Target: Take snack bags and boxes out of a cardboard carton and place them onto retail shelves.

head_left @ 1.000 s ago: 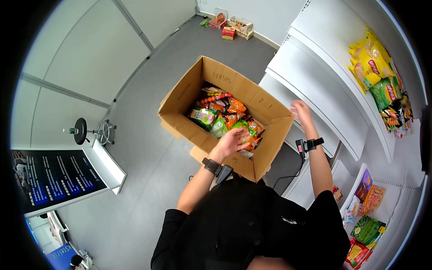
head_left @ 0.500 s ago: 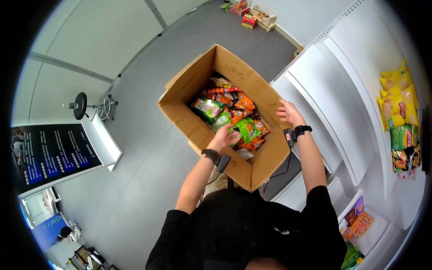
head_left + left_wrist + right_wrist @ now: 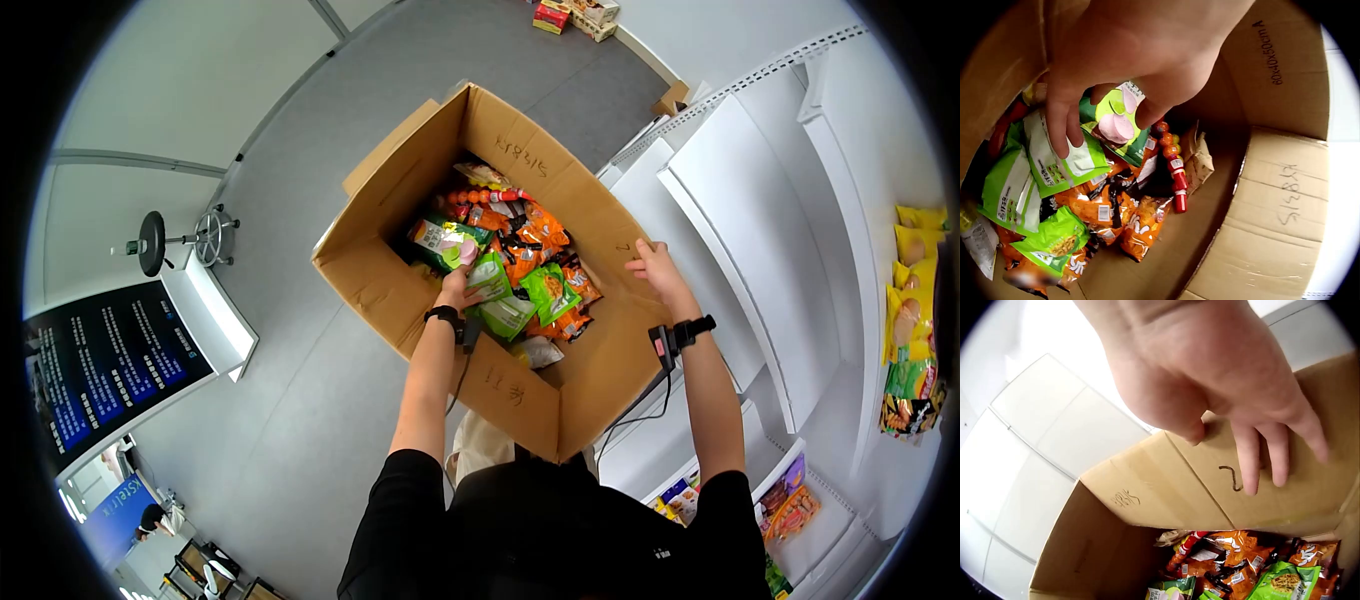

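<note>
A large cardboard box [image 3: 395, 290] holds a heap of snack bags. My left hand [image 3: 455, 290] is down inside it, fingers spread and pointing at the bags. In the left wrist view, a green bag with pink chips printed on it [image 3: 1116, 125] shows between thumb and fingers. White-and-green bags [image 3: 1063, 159] lie just under the fingertips. My right hand [image 3: 660, 272] is at the box's shelf-side flap [image 3: 1147, 481], its loosely extended fingers hanging over the inner face beside a handwritten mark.
Orange bags [image 3: 545, 230], a bright green bag [image 3: 550, 292] and a red tube of round sweets [image 3: 1172, 156] share the box. White shelves [image 3: 745, 230] stand on the right, with yellow chip bags [image 3: 915, 270] on one. A stool [image 3: 152, 243] and a dark screen [image 3: 110, 370] are at left.
My left hand has reached deeper into the box, toward the green bag with pink chips. My right hand has come in from beside the box to its flap. The head view has shifted.
</note>
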The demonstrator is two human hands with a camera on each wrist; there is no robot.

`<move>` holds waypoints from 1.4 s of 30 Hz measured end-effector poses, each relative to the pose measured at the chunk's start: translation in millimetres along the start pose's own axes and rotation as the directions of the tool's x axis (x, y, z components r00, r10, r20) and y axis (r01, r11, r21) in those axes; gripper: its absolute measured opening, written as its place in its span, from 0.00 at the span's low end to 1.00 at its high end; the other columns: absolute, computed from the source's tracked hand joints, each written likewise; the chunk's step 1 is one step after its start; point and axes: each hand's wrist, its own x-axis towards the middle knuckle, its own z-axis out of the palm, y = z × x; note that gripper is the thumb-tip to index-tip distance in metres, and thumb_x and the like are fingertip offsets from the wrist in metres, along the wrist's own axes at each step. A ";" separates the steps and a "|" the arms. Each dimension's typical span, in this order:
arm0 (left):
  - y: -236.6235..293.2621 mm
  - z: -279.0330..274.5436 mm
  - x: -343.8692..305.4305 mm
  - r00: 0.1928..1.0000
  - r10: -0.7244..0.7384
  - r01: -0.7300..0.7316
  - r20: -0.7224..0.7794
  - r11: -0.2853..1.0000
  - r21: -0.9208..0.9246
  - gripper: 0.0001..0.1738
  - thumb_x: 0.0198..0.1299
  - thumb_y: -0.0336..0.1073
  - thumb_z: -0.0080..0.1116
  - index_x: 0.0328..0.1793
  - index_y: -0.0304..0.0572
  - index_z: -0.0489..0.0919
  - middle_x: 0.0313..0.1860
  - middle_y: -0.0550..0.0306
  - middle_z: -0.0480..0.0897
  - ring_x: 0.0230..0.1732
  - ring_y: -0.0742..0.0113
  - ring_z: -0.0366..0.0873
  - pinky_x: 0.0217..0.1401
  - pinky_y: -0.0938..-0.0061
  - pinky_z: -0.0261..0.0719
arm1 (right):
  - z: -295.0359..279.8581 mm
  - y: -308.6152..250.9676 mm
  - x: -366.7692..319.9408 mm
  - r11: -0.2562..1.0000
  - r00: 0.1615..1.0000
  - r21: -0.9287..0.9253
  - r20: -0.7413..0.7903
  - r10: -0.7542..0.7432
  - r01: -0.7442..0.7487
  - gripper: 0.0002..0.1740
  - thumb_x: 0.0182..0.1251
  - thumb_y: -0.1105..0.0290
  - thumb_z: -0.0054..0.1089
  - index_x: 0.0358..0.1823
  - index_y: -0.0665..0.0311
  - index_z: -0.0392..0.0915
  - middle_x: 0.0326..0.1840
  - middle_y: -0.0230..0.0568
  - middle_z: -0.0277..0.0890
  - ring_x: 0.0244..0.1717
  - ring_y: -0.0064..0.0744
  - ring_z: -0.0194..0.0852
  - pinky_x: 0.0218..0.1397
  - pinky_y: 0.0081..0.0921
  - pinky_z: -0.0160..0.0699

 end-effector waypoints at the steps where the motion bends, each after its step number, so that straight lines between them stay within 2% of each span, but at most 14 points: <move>1: 0.0 -2.8 8.1 1.000 -0.007 0.007 -0.005 1.000 -0.016 0.36 0.62 0.46 0.50 0.74 0.48 0.52 0.73 0.52 0.51 0.60 0.45 0.66 0.51 0.52 0.77 | 0.0 2.1 0.8 1.000 1.000 0.001 -0.019 -0.023 0.023 0.36 0.70 0.47 0.42 0.63 0.72 0.50 0.51 0.57 0.72 0.49 0.42 0.74 0.54 0.38 0.68; 3: -0.5 -6.5 22.3 1.000 -0.022 0.022 -0.008 0.999 -0.048 0.36 0.62 0.46 0.51 0.74 0.48 0.52 0.74 0.52 0.50 0.60 0.45 0.66 0.51 0.51 0.77 | 2.3 4.1 -0.7 0.998 0.995 -0.002 -0.065 -0.071 0.071 0.34 0.70 0.51 0.45 0.58 0.79 0.52 0.52 0.53 0.69 0.40 0.36 0.79 0.43 0.27 0.75; 9: -4.5 -22.3 58.7 0.995 -0.069 0.053 -0.076 0.979 -0.197 0.34 0.63 0.45 0.52 0.73 0.55 0.54 0.75 0.53 0.48 0.56 0.50 0.71 0.49 0.51 0.78 | -0.2 11.5 3.2 0.994 0.992 0.025 -0.067 -0.107 0.109 0.34 0.70 0.51 0.45 0.58 0.79 0.53 0.52 0.54 0.69 0.39 0.35 0.79 0.45 0.30 0.75; 13: -6.3 -24.0 71.2 0.987 -0.098 0.066 -0.129 0.970 -0.234 0.35 0.59 0.48 0.57 0.70 0.46 0.59 0.53 0.50 0.69 0.41 0.57 0.76 0.38 0.58 0.80 | 1.4 11.2 1.6 0.995 0.994 0.000 -0.045 -0.101 0.102 0.35 0.71 0.49 0.42 0.60 0.79 0.51 0.50 0.57 0.71 0.44 0.37 0.78 0.51 0.30 0.73; 18: -15.6 -25.2 98.7 1.000 0.000 -0.003 -0.024 0.987 -0.162 0.17 0.58 0.51 0.59 0.30 0.48 0.70 0.15 0.61 0.68 0.19 0.66 0.69 0.23 0.67 0.73 | 3.5 10.9 4.1 0.992 0.989 -0.013 -0.084 -0.123 0.123 0.35 0.70 0.51 0.43 0.60 0.80 0.52 0.44 0.56 0.75 0.38 0.34 0.79 0.46 0.27 0.72; 21: -14.1 -11.8 104.6 0.990 0.049 -0.066 -0.130 0.990 -0.125 0.13 0.64 0.44 0.53 0.41 0.41 0.75 0.33 0.57 0.75 0.32 0.64 0.71 0.38 0.64 0.75 | 0.7 20.9 10.3 0.988 0.983 -0.064 -0.105 -0.147 0.141 0.36 0.70 0.49 0.42 0.60 0.80 0.52 0.35 0.55 0.79 0.37 0.36 0.79 0.46 0.26 0.71; 22: -9.1 -0.2 85.3 0.987 0.073 -0.096 -0.143 0.982 -0.162 0.17 0.63 0.42 0.54 0.52 0.39 0.72 0.46 0.57 0.73 0.46 0.61 0.71 0.50 0.63 0.75 | 0.6 20.2 10.6 0.986 0.983 -0.079 -0.106 -0.152 0.144 0.36 0.70 0.49 0.42 0.60 0.80 0.53 0.32 0.54 0.79 0.37 0.36 0.79 0.45 0.26 0.70; 25: -0.7 25.5 50.7 0.978 0.148 -0.168 -0.147 0.977 -0.134 0.13 0.61 0.38 0.52 0.47 0.38 0.71 0.51 0.54 0.71 0.54 0.57 0.68 0.56 0.61 0.73 | 1.5 21.6 14.0 0.982 0.982 -0.117 -0.104 -0.158 0.145 0.36 0.70 0.49 0.42 0.59 0.81 0.53 0.28 0.55 0.80 0.36 0.37 0.79 0.46 0.27 0.71; 27: -2.8 38.6 36.5 0.980 0.174 -0.190 -0.092 0.958 -0.214 0.12 0.58 0.38 0.52 0.43 0.39 0.72 0.46 0.54 0.72 0.51 0.57 0.70 0.55 0.56 0.75 | 0.2 22.3 14.9 0.983 0.983 -0.110 -0.092 -0.160 0.150 0.36 0.70 0.49 0.41 0.59 0.81 0.53 0.29 0.56 0.79 0.36 0.38 0.79 0.46 0.28 0.72; 30: -5.5 61.6 -1.7 0.984 0.171 -0.149 0.050 0.944 -0.294 0.10 0.57 0.38 0.52 0.41 0.43 0.73 0.37 0.58 0.74 0.43 0.58 0.74 0.54 0.54 0.75 | 0.9 20.6 14.6 0.981 0.990 -0.158 -0.063 -0.123 0.112 0.39 0.70 0.48 0.42 0.61 0.83 0.49 0.47 0.60 0.73 0.36 0.36 0.81 0.45 0.30 0.76; 32: -10.3 71.6 -30.4 0.952 0.219 -0.156 0.216 0.949 -0.273 0.13 0.56 0.38 0.49 0.45 0.42 0.73 0.40 0.58 0.73 0.50 0.57 0.73 0.50 0.54 0.75 | 4.3 20.3 13.2 0.976 0.988 -0.191 -0.090 -0.124 0.105 0.43 0.70 0.48 0.42 0.62 0.87 0.45 0.44 0.65 0.75 0.33 0.39 0.82 0.46 0.31 0.76; 33: -17.3 72.2 -29.8 0.953 0.189 -0.132 0.236 0.963 -0.237 0.13 0.56 0.38 0.49 0.45 0.42 0.74 0.40 0.58 0.74 0.50 0.57 0.73 0.52 0.54 0.75 | 4.3 8.1 -0.4 0.976 0.992 -0.211 -0.092 -0.081 0.060 0.46 0.69 0.48 0.42 0.64 0.90 0.41 0.40 0.66 0.77 0.45 0.51 0.79 0.53 0.35 0.72; 36: -24.0 88.1 -98.0 0.937 0.223 -0.165 0.268 0.961 -0.223 0.09 0.58 0.36 0.49 0.41 0.40 0.71 0.42 0.54 0.72 0.47 0.56 0.71 0.56 0.51 0.75 | 7.9 10.8 -1.5 0.971 0.978 -0.220 -0.165 -0.131 0.093 0.45 0.68 0.47 0.43 0.64 0.87 0.47 0.62 0.76 0.59 0.64 0.63 0.59 0.67 0.37 0.60; 42: -41.6 82.1 -179.3 0.871 0.255 -0.249 0.421 0.966 -0.068 0.08 0.54 0.31 0.47 0.40 0.39 0.73 0.42 0.54 0.75 0.48 0.59 0.73 0.51 0.53 0.79 | 15.3 14.6 -40.2 0.986 0.969 0.026 -0.191 -0.158 0.165 0.52 0.64 0.46 0.50 0.71 0.79 0.35 0.67 0.73 0.53 0.69 0.58 0.54 0.71 0.34 0.54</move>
